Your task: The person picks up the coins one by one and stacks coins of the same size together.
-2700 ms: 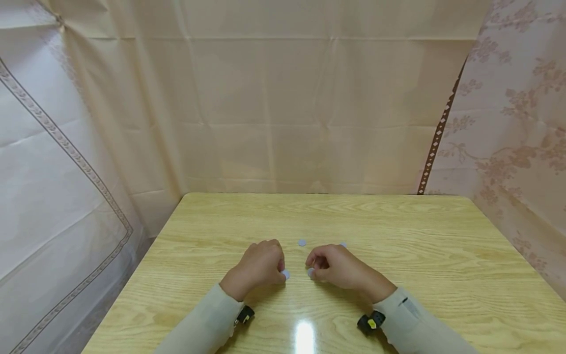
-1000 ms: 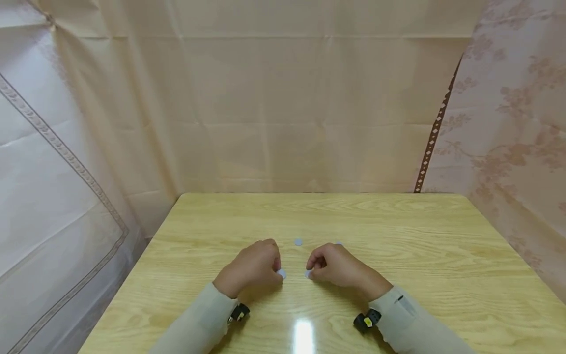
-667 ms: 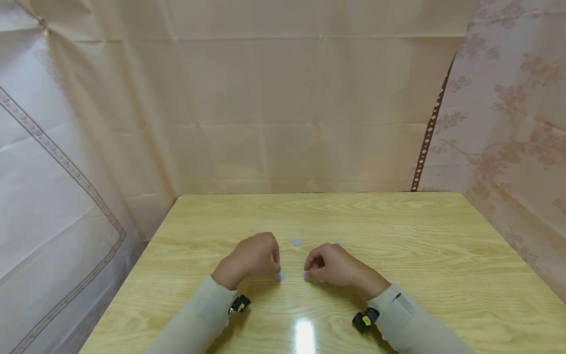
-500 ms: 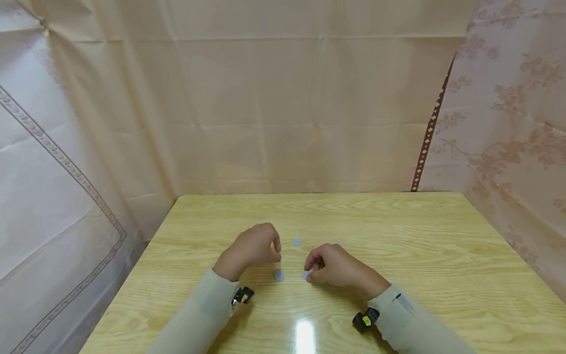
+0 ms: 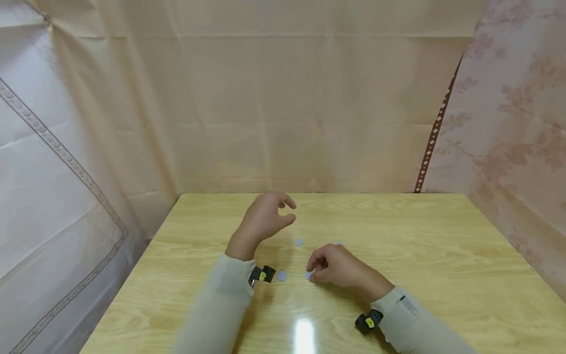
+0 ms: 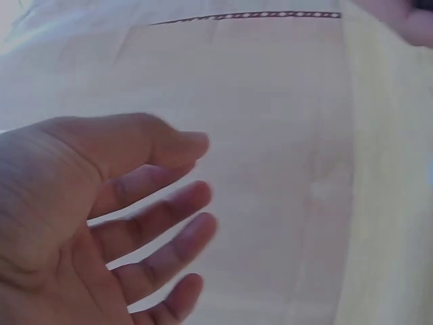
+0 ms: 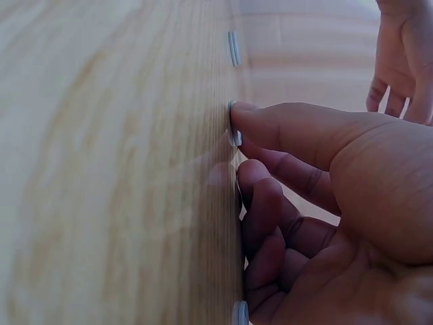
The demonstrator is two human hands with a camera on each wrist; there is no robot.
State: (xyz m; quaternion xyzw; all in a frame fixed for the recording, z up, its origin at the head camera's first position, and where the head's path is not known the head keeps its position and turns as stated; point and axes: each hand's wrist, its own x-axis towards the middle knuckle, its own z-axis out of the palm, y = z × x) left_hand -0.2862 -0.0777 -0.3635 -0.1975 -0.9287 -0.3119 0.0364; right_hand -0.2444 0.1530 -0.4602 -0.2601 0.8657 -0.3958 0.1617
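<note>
My right hand (image 5: 338, 265) is low over the table and pinches a small pale round disc (image 5: 309, 276) between thumb and index finger. In the right wrist view this disc (image 7: 235, 125) lies at the tabletop under the thumb tip, looking like two thin layers; the other fingers curl close to the wood. My left hand (image 5: 267, 216) is raised over the far part of the table, holding nothing, its thumb and fingers loosely curved apart in the left wrist view. Another disc (image 5: 281, 276) lies flat beside the left wrist's camera.
Beyond the hands lie a disc (image 5: 298, 242) and another disc (image 5: 339, 243), the latter partly hidden by the right hand. The wooden table (image 5: 398, 221) reaches back to a beige curtain (image 5: 292, 113), with patterned cloth on both sides.
My left hand has let go of the near left disc, which stays flat on the table. It has risen and moved forward, its fingers spreading. The right hand stays at its disc.
</note>
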